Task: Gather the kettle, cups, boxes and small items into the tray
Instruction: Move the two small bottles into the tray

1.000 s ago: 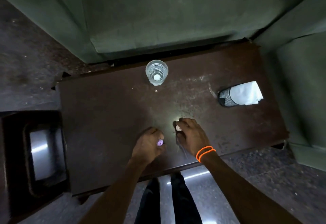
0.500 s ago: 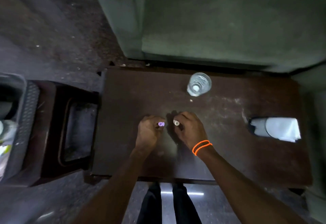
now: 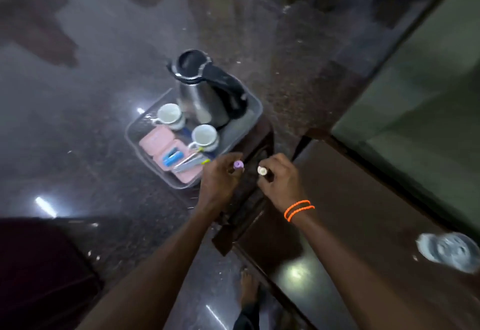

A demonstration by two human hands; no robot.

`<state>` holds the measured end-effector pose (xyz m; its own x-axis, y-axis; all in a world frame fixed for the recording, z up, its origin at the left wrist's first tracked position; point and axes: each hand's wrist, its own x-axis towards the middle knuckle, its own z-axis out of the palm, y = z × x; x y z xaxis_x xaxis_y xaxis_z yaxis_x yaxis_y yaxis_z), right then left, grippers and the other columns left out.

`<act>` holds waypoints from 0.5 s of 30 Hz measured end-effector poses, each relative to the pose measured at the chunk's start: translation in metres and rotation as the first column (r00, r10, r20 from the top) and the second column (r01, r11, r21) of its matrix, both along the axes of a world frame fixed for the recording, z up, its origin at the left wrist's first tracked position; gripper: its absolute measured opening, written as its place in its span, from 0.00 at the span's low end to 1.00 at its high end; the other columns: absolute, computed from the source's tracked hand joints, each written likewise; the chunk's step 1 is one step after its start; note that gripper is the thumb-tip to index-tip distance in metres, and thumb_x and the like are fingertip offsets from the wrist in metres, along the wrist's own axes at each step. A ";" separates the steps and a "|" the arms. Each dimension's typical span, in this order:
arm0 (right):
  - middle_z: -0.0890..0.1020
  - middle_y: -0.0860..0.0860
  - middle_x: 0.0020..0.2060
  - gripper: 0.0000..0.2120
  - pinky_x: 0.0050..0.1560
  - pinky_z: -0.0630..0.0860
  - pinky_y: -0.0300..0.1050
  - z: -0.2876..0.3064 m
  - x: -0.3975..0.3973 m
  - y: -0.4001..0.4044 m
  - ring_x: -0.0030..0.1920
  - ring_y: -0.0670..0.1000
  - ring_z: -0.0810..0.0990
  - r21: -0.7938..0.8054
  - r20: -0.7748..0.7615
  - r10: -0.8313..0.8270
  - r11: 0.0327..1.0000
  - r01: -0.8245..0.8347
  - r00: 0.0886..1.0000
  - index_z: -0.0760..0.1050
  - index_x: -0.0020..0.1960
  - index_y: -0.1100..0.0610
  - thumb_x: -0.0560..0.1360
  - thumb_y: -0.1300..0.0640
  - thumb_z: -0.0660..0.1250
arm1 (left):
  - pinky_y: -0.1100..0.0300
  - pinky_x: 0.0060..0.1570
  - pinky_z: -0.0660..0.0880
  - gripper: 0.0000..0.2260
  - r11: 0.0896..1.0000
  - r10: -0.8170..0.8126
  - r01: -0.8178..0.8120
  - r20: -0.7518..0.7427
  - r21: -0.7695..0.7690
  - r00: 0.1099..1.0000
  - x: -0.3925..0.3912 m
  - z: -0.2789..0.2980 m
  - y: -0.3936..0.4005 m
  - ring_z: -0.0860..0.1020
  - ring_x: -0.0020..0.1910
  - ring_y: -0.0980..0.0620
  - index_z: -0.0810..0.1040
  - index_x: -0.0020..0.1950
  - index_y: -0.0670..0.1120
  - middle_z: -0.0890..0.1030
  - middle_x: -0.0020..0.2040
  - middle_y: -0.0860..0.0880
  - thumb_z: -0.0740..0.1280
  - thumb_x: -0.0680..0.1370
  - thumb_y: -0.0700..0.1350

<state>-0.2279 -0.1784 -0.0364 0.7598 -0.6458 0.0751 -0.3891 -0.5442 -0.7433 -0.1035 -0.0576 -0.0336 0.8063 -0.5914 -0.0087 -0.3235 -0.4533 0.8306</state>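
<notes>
Pinching a purple piece (image 3: 238, 165), left fingers (image 3: 228, 171); right fingers (image 3: 270, 173) grasp a white piece (image 3: 261, 170).

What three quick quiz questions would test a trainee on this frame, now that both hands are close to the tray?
1. True or false: the kettle already stands in the tray.
2. How many cups are in the tray? A) one B) two C) three
3. Which hand holds the small purple item, and which wrist wears the orange bands?

Key
1. True; it stands upright at the far end.
2. B; two white cups stand beside the open pink box.
3. The left hand holds the purple item; the right hand holds a small white item and wears the bands.
</notes>
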 end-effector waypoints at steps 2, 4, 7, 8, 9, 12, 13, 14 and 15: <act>0.79 0.55 0.43 0.11 0.45 0.78 0.52 0.007 0.045 0.015 0.42 0.56 0.79 0.014 0.010 0.048 0.999 -0.048 0.999 0.82 0.46 0.61 0.64 0.69 0.73 | 0.50 0.46 0.81 0.06 0.996 0.055 -0.061 0.100 0.058 0.993 0.037 0.009 0.019 0.86 0.43 0.50 0.87 0.53 0.48 0.88 0.44 0.47 0.73 0.77 0.43; 0.78 0.57 0.42 0.11 0.46 0.78 0.51 0.011 0.087 0.030 0.42 0.57 0.79 0.019 0.020 0.090 0.996 -0.091 0.996 0.83 0.46 0.60 0.64 0.67 0.73 | 0.48 0.50 0.81 0.10 0.989 0.105 -0.116 0.115 0.091 0.988 0.072 0.012 0.040 0.86 0.47 0.45 0.87 0.58 0.47 0.88 0.48 0.43 0.73 0.77 0.42; 0.80 0.58 0.44 0.12 0.49 0.77 0.48 0.010 0.141 0.052 0.45 0.58 0.80 0.041 0.049 0.139 0.989 -0.141 0.989 0.84 0.47 0.61 0.64 0.67 0.74 | 0.55 0.55 0.79 0.13 0.966 0.201 -0.230 0.214 0.118 0.956 0.113 0.014 0.066 0.85 0.51 0.44 0.86 0.60 0.47 0.87 0.52 0.42 0.73 0.76 0.40; 0.80 0.58 0.45 0.12 0.50 0.77 0.48 0.009 0.156 0.059 0.46 0.58 0.80 0.047 0.054 0.152 0.987 -0.155 0.987 0.84 0.47 0.61 0.64 0.67 0.74 | 0.59 0.54 0.76 0.13 0.959 0.232 -0.263 0.245 0.104 0.941 0.124 0.014 0.072 0.85 0.51 0.45 0.86 0.59 0.47 0.88 0.52 0.42 0.73 0.76 0.40; 0.80 0.58 0.45 0.12 0.50 0.76 0.48 0.007 0.169 0.065 0.47 0.58 0.80 0.053 0.052 0.165 0.984 -0.168 0.985 0.84 0.48 0.61 0.65 0.66 0.73 | 0.61 0.52 0.75 0.12 0.953 0.252 -0.286 0.268 0.097 0.930 0.134 0.013 0.077 0.85 0.50 0.46 0.87 0.59 0.46 0.88 0.51 0.43 0.73 0.75 0.39; 0.80 0.58 0.46 0.12 0.50 0.77 0.50 0.005 0.201 0.077 0.46 0.58 0.80 0.071 0.032 0.191 0.979 -0.193 0.981 0.83 0.51 0.60 0.67 0.65 0.73 | 0.60 0.44 0.74 0.12 0.942 0.254 -0.309 0.327 0.129 0.911 0.158 0.011 0.083 0.85 0.41 0.46 0.87 0.56 0.48 0.88 0.44 0.45 0.72 0.75 0.39; 0.80 0.58 0.47 0.12 0.50 0.77 0.52 0.003 0.210 0.079 0.47 0.59 0.81 0.074 0.028 0.201 0.977 -0.202 0.979 0.83 0.51 0.60 0.68 0.65 0.73 | 0.60 0.42 0.73 0.12 0.940 0.249 -0.311 0.343 0.141 0.906 0.163 0.010 0.084 0.84 0.38 0.46 0.87 0.56 0.49 0.88 0.41 0.45 0.72 0.74 0.39; 0.80 0.59 0.48 0.12 0.50 0.77 0.53 0.002 0.217 0.081 0.47 0.60 0.80 0.073 0.022 0.211 0.975 -0.212 0.977 0.83 0.52 0.61 0.68 0.66 0.72 | 0.59 0.43 0.74 0.12 0.938 0.246 -0.314 0.356 0.147 0.901 0.167 0.009 0.085 0.84 0.37 0.45 0.87 0.55 0.50 0.87 0.39 0.45 0.72 0.74 0.40; 0.80 0.60 0.49 0.12 0.51 0.77 0.54 0.001 0.224 0.083 0.48 0.61 0.80 0.070 0.015 0.220 0.973 -0.221 0.975 0.82 0.52 0.61 0.69 0.66 0.72 | 0.57 0.45 0.76 0.12 0.937 0.245 -0.316 0.362 0.149 0.899 0.169 0.008 0.085 0.84 0.36 0.44 0.87 0.55 0.50 0.87 0.38 0.45 0.72 0.74 0.39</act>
